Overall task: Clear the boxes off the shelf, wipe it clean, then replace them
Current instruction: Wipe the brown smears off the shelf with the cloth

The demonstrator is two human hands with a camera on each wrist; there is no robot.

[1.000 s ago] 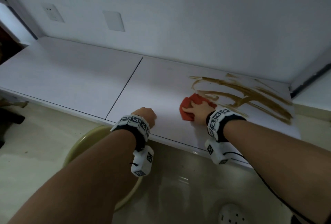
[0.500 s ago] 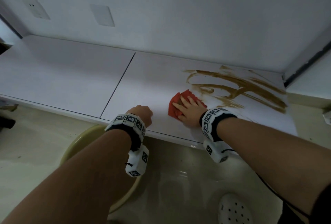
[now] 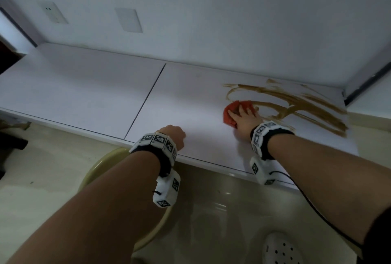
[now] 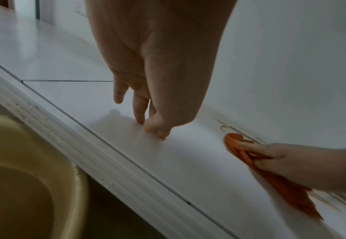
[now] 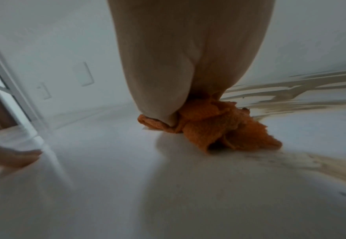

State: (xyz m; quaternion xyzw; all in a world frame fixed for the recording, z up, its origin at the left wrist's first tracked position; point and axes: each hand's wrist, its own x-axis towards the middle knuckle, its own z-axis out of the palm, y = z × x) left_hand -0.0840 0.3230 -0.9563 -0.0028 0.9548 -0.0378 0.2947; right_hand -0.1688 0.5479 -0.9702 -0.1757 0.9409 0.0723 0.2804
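The white shelf (image 3: 84, 86) has no boxes on it. Brown smears (image 3: 296, 103) streak its right part. My right hand (image 3: 245, 115) presses an orange-red cloth (image 3: 229, 113) flat on the shelf at the left end of the smears, fingers spread over it. The right wrist view shows the cloth (image 5: 219, 129) bunched under that hand (image 5: 168, 119), with smears (image 5: 291, 90) beyond. My left hand (image 3: 173, 134) rests near the shelf's front edge holding nothing. In the left wrist view its fingertips (image 4: 147, 122) touch the shelf, left of the cloth (image 4: 280, 182).
A yellowish basin (image 3: 101, 162) stands on the floor below the shelf's front edge, under my left arm. A white perforated shoe (image 3: 281, 251) shows at the bottom right. The back wall carries a socket (image 3: 53, 12) and a blank plate (image 3: 128, 19).
My right hand has slid the cloth left, then back and to the right into the smears, farther from the front edge. The left hand has stayed put.
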